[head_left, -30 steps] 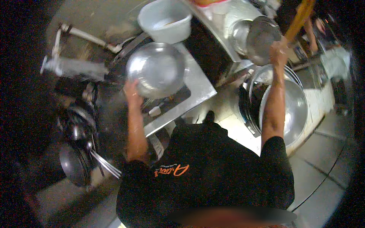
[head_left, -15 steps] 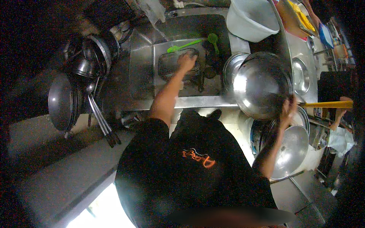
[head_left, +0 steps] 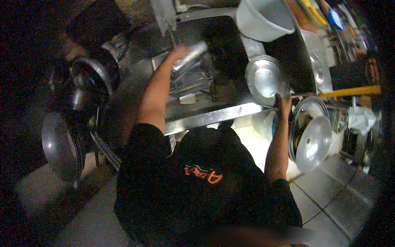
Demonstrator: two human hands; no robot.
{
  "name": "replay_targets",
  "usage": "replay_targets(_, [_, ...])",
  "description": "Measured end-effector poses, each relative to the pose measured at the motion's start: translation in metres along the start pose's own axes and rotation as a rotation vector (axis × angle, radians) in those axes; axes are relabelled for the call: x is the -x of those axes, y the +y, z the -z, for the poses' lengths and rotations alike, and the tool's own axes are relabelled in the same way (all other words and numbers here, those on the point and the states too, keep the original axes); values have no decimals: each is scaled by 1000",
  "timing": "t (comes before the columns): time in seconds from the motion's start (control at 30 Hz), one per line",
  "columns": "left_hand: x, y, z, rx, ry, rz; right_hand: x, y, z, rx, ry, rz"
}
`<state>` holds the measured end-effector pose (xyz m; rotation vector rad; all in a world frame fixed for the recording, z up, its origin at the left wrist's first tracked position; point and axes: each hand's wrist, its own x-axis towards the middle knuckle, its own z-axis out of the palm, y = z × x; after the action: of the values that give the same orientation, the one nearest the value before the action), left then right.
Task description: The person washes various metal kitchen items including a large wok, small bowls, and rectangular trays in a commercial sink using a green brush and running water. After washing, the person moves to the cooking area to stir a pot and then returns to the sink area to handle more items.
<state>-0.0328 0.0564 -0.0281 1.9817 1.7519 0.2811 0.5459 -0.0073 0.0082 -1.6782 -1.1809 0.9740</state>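
Nearest, the person's right hand [head_left: 283, 102] grips the lower rim of a round steel bowl [head_left: 265, 79], fingers closed on its edge; the bowl stands tilted at the right end of the steel sink [head_left: 214, 115]. Farther in, the left hand [head_left: 177, 52] reaches into the sink and closes on a blurred steel container [head_left: 190, 59] above a stack of metal trays [head_left: 193, 80]. Beyond sits a pale plastic tub [head_left: 261, 18].

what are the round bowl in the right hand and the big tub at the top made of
Round bowl, held at its rim by the right hand: looks like bare metal, probably steel, from its grey shine and bright glare. Tub: likely plastic, matte pale grey with no glints.
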Motion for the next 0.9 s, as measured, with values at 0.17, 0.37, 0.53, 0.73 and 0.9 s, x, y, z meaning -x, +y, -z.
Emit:
replay_targets(0.17, [-17,37,21,95,-102,187,-16,39,25,-21,102,-83])
replay_targets(0.37, [19,33,52,72,142,290,50,-77,-19,229,223,129])
replay_targets(0.53, [13,-15,36,-148,445,-28,75,-162,39,-245,182,45])
replay_targets(0.73, [30,-4,57,-111,556,352,-9,-173,130,-586,415,33])
replay_targets(0.9, [28,72,61,151,633,357,-198,-59,196,54,667,519])
